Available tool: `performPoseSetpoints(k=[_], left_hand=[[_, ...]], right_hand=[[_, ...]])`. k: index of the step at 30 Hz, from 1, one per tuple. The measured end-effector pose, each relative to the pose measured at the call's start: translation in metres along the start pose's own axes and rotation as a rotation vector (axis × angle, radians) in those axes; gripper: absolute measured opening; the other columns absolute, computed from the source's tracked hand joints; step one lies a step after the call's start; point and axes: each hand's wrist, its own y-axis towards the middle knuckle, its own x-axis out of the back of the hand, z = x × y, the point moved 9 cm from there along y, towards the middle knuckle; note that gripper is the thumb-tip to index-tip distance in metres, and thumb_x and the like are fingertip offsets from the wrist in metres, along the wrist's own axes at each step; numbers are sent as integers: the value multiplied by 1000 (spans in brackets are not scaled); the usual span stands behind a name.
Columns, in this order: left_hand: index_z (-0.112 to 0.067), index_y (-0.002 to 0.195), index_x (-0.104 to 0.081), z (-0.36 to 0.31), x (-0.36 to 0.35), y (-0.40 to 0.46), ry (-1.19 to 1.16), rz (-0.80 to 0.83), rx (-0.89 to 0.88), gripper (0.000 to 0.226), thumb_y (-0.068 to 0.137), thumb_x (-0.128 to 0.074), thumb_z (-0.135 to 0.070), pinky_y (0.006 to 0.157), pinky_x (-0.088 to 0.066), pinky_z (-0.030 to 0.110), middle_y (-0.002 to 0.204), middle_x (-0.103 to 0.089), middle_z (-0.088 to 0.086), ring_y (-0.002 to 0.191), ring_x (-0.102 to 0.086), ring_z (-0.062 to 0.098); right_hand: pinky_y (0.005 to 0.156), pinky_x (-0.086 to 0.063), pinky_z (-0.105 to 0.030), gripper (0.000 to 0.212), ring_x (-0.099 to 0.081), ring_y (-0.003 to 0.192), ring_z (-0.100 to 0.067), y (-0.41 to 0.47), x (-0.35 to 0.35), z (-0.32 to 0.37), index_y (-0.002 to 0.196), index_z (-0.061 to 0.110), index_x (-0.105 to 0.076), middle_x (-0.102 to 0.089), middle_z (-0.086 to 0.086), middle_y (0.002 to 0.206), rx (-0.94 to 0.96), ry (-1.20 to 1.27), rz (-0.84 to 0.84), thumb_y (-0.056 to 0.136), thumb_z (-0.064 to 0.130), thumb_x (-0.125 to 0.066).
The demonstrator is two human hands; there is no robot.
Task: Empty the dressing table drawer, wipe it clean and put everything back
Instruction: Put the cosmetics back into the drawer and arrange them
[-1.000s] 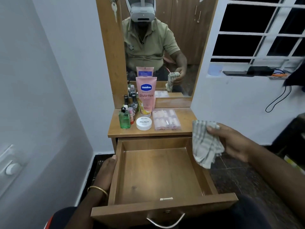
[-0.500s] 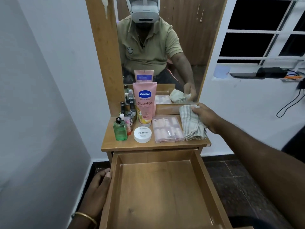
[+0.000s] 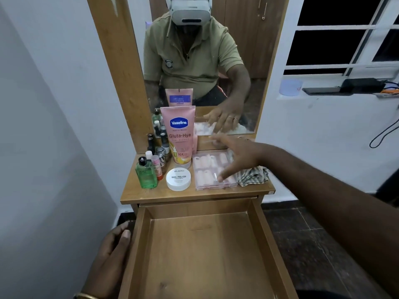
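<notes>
Checked cloth [image 3: 253,176] has been set down on the counter [image 3: 151,194], so wiping is judged done; the drawer [image 3: 200,251] is left open and bare; the right hand [image 3: 234,156] is spread over the press-on nail box [image 3: 212,169], nothing yet gripped; the left hand [image 3: 110,253] is rested, fingers relaxed, against the drawer's side.

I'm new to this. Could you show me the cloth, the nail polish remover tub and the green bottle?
cloth [image 3: 253,176], head view, bunched middle.
nail polish remover tub [image 3: 178,179], head view, white lid.
green bottle [image 3: 146,176], head view, body.

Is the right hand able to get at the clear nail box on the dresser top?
Probably yes: the right hand hovers open just above the nail box, with nothing between them.
</notes>
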Motion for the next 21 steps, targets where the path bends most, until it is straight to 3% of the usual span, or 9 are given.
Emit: performPoseSetpoints(k=[2,6,8,12,14,17,21], left_hand=[[-32,130,-55,-9,-3,-7,-30,8,-19,31,99,-53,-32,73,-41,18,120,-62,-8,105,-59,9],[-25,131,-55,-29,0,-21,-70,-7,-55,35,96,-57,-24,77,-40,23,122,-59,-1,111,-54,17],[-28,129,-57,-33,3,-24,-56,-28,-76,37,92,-62,-26,77,-40,23,126,-58,-1,110,-55,14],[-35,127,-58,-35,5,-29,-47,-34,-89,42,87,-69,-34,74,-42,20,127,-57,-6,100,-51,-7],[-34,127,-58,-38,7,-32,-54,-53,-114,44,85,-73,-35,76,-42,19,127,-57,-8,100,-52,-8],[-30,127,-59,-49,11,-39,-68,-100,-166,39,89,-68,-24,78,-41,18,123,-57,-8,101,-53,-3],[-34,100,-65,-72,34,-52,-119,-274,-291,19,90,-68,-18,84,-45,30,111,-66,-4,110,-60,21]], right_hand=[[117,-28,-45,131,-22,147,-21,9,-10,12,152,38,-10,-19,8,163,10,-83,89,50,61,-89],[117,-28,-48,132,-22,148,-24,21,-25,26,151,40,-10,-19,6,162,44,-117,174,48,55,-92],[116,-29,-47,130,-23,147,-26,22,-27,29,151,39,-10,-20,4,162,29,-152,176,51,52,-93],[114,-31,-45,127,-24,147,-27,19,-25,36,151,37,-10,-20,1,162,13,-192,155,55,48,-92],[114,-30,-43,126,-23,147,-26,11,-23,43,152,31,-10,-20,0,162,23,-223,121,56,47,-91],[115,-28,-42,126,-23,146,-24,-6,-21,55,153,26,-11,-20,-1,161,36,-249,84,58,51,-89],[116,-29,-52,125,-24,146,-26,-37,-22,71,152,30,-10,-21,0,161,16,-218,64,56,59,-85]])
